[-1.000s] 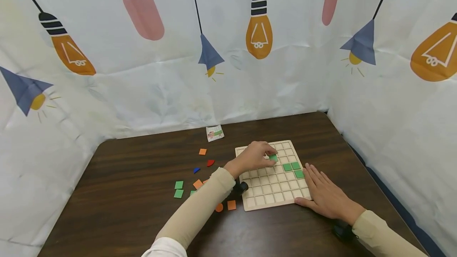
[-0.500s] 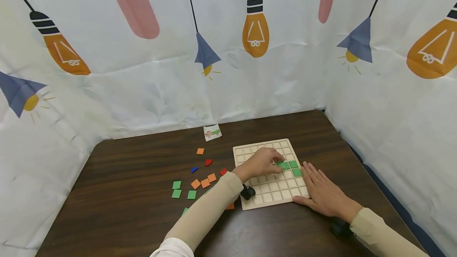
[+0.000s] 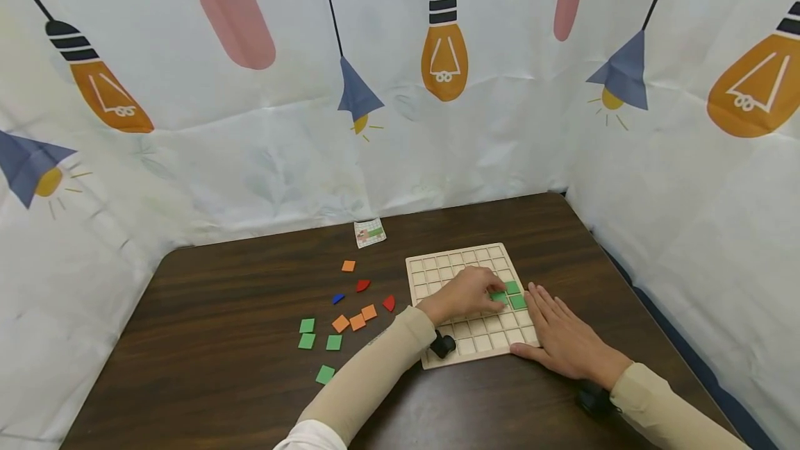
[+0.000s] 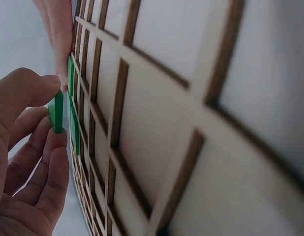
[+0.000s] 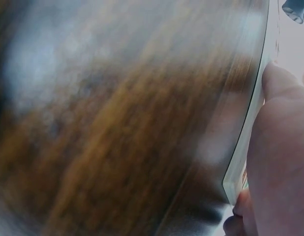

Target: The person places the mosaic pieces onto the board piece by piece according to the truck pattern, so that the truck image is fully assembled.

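My left hand (image 3: 470, 292) is over the wooden grid board (image 3: 465, 347), pinching a green square tile (image 4: 55, 112) between thumb and fingertips. In the left wrist view the tile stands on edge, close above the grid. Green tiles (image 3: 518, 302) lie in cells near the board's right edge, beside the left fingertips, and the hand partly hides that area. My right hand (image 3: 571, 335) rests at the board's lower right corner, its fingers straight along the right edge and its thumb at the front edge.
Left of the board lie loose green squares (image 3: 334, 343), orange squares (image 3: 357, 322), red pieces (image 3: 389, 303) and a blue piece (image 3: 338, 298). A small printed card (image 3: 370, 232) is at the back of the dark table (image 3: 206, 339). A patterned cloth (image 3: 281, 158) hangs behind.
My left hand has moved right and toward the front of the board with the green tile, reaching the tiles in the grid. The right hand keeps its place on the board's edge.
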{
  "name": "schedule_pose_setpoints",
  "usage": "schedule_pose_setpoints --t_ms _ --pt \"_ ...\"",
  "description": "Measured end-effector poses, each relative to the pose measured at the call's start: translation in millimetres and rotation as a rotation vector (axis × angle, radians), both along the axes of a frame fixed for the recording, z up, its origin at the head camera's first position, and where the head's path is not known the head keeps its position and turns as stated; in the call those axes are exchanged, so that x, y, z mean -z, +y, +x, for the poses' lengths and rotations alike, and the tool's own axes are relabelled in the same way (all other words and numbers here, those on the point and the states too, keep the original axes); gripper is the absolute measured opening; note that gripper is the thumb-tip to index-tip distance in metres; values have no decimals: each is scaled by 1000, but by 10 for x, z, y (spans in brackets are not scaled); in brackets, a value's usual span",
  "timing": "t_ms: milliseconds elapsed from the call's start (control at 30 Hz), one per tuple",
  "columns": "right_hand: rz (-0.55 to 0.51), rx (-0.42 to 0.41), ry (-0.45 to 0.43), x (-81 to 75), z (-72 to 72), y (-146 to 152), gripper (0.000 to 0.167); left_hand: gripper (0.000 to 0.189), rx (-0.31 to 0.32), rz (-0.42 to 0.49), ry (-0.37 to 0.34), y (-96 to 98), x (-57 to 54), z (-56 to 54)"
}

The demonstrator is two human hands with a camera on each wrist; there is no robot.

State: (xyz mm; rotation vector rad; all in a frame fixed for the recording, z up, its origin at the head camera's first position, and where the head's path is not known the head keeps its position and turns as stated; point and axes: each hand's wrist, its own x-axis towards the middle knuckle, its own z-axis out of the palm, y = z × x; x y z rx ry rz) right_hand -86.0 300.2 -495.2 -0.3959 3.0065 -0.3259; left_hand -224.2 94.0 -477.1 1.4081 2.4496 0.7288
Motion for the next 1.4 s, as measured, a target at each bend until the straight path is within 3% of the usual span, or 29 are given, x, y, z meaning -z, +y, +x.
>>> schedule_pose_setpoints --t_ms 500,1400 --pt "9 -2 -3 -37 -3 -23 105 29 46 -37 52 58 18 48" --pt "14 -1 -1 -14 4 -8 105 31 56 -64 83 60 30 43"
